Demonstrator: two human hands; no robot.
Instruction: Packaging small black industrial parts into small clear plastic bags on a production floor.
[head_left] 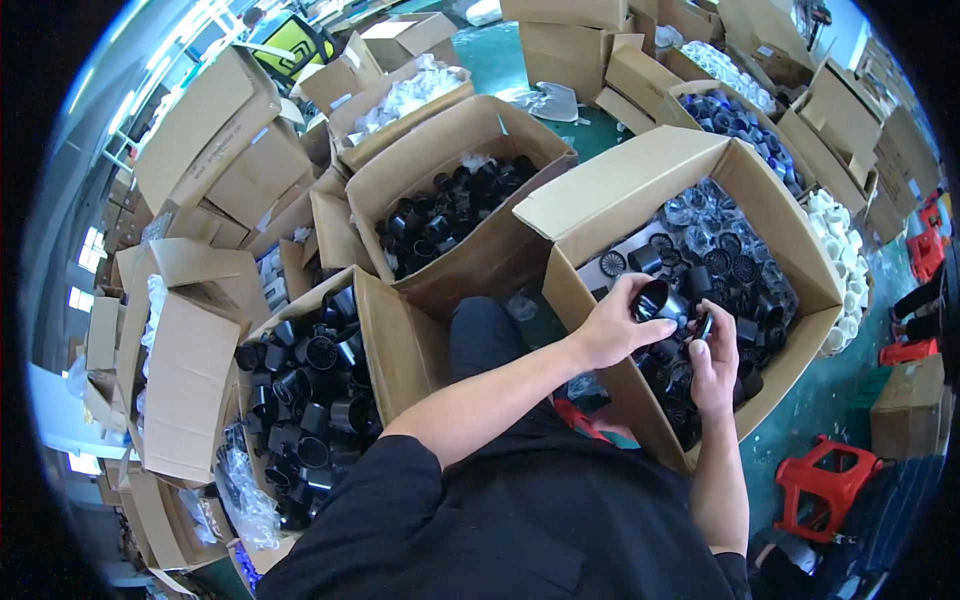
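My left hand (pixel 615 330) is closed around a glossy black plastic cup (pixel 657 300), its open end turned toward my right hand. The fingers of my right hand (pixel 714 368) pinch a small thin black round piece (pixel 706 327), seen nearly edge-on, close beside the cup. Both hands are above an open cardboard box (pixel 590 205) that holds many black plastic parts. Among them are round slotted discs (pixel 612 263) and cups, with clear plastic wrap (pixel 705 205) toward the far side.
On my left, a carton (pixel 400 340) holds black cups (pixel 315 400). Another carton (pixel 470 255) of black parts stands ahead. White parts (pixel 838 260) and a red stool (pixel 825 488) are to the right. Stacked cartons (pixel 215 140) stand far left. Plastic film (pixel 545 102) lies on the green floor.
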